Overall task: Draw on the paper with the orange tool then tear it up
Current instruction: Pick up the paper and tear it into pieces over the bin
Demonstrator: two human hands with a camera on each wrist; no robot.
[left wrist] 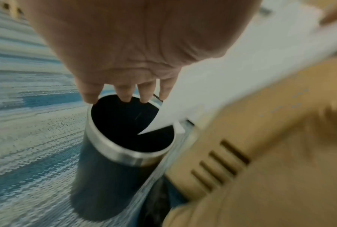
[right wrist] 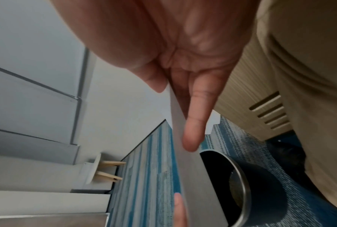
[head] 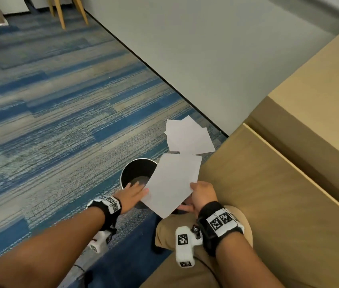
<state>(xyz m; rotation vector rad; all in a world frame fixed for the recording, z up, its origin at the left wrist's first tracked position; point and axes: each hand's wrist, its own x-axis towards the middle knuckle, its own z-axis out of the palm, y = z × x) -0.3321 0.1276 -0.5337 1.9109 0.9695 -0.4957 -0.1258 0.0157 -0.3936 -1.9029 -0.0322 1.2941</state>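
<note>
So the paper [head: 172, 183] is up in the air, tilted over the open black bin [head: 123, 176], and it looks like one whole sheet; no rip, no ragged edge that I can spot. The right hand [head: 202, 196] is clamped on its near corner, thumb on top and a finger underneath – the right wrist view shows that pinch pretty clearly; the left hand [head: 133, 194] is over the bin with fingers straight, right at the sheet's left edge, gripping nothing, and I can't tell if it's actually touching. The side facing the head camera looks blank, so whether the drawing step got done I honestly can't say; the orange tool isn't in any view either. My read is the tearing is all still to do – the left hand needs its own grip first. A few loose sheets [head: 187, 136] lie on the carpet [head: 60, 121] past the bin, near the wall; they look intact too.
</note>
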